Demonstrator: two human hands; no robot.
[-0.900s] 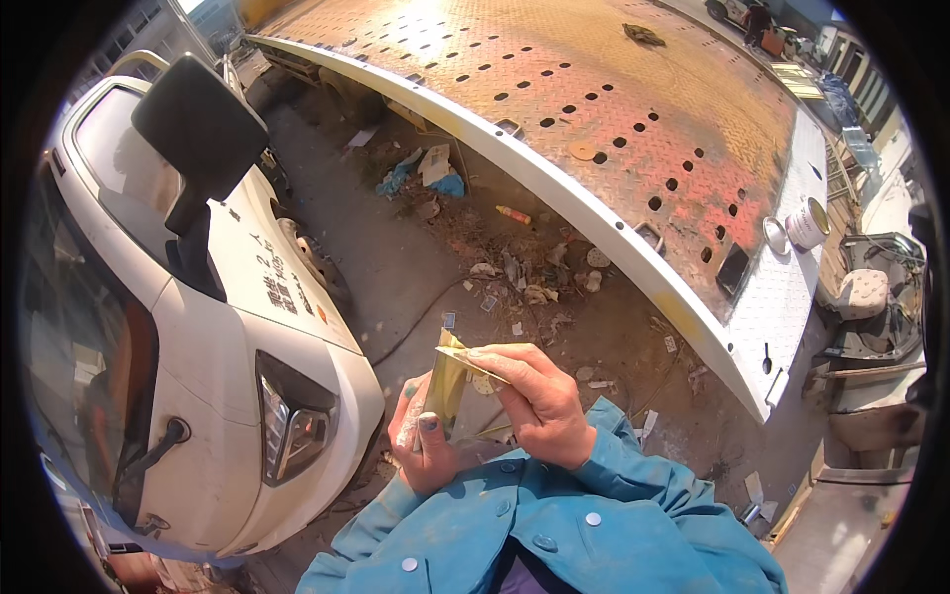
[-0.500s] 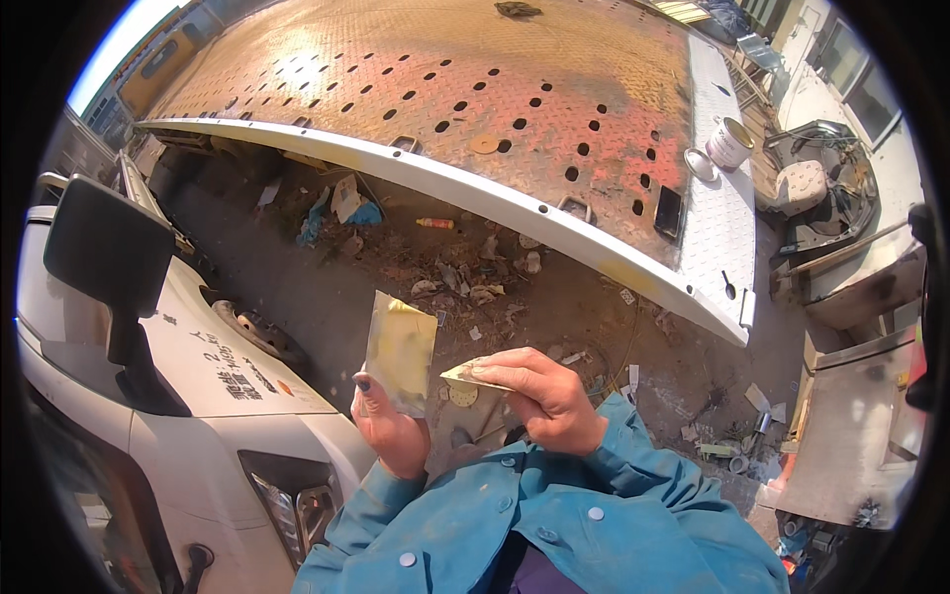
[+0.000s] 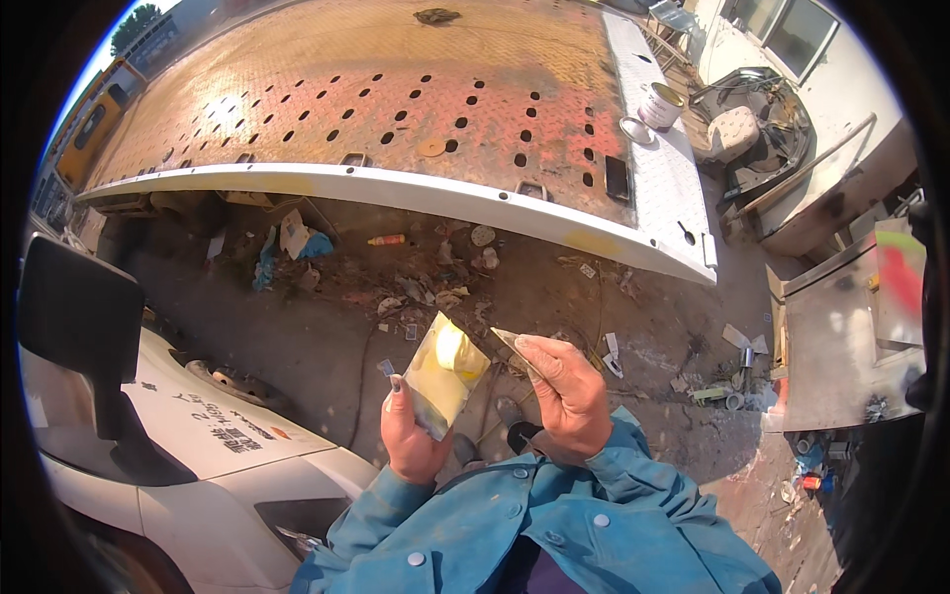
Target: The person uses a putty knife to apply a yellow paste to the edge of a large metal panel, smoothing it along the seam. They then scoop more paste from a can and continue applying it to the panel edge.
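A flat rectangular mixing board is gripped along its lower edge by my left hand, tilted in front of my body. Glossy yellow putty lies thick on its upper part, with a paler smear below. My right hand pinches a thin, flat putty scraper between thumb and fingers. The scraper's tip points left, just off the board's right corner, and most of its body is hidden by my fingers. A small gap shows between scraper and board.
Ahead lies a rusty tread-plate flatbed with a white side rail. An opened can, a lid and a phone sit on its right end. At left stands a white truck cab; litter covers the ground.
The board has moved right and tilted, showing the bright putty more fully. My right hand has turned the scraper upward and moved slightly right. The view has shifted too.
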